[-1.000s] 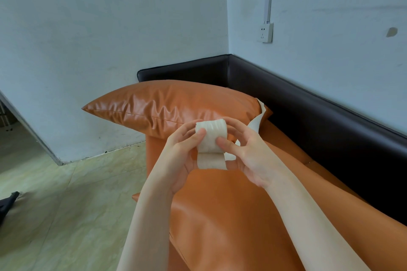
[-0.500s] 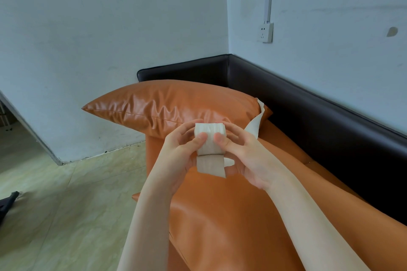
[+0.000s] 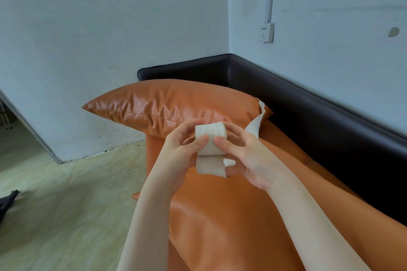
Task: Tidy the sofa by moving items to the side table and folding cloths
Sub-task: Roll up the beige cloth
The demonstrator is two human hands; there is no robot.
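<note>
Cloth strip: a cream rolled strip (image 3: 210,138) was held above the orange seat cushion (image 3: 231,215), in front of the orange pillow (image 3: 167,105), with a flat loose end hanging below the roll.
Trailing end: a white length (image 3: 256,124) ran from behind the right hand up toward the pillow's right corner.
Left hand: the left hand (image 3: 178,154) gripped the roll, thumb pressed on its front, fingers curled behind it.
Right hand: the right hand (image 3: 248,156) gripped the same roll from the other side, thumb on the front beside the left thumb.
Sofa: a dark backrest (image 3: 308,116) ran behind the pillow along both walls.
Wall: a white socket (image 3: 266,32) sat above the backrest.
Floor: pale tiles (image 3: 66,193) lay left of the cushion.
</note>
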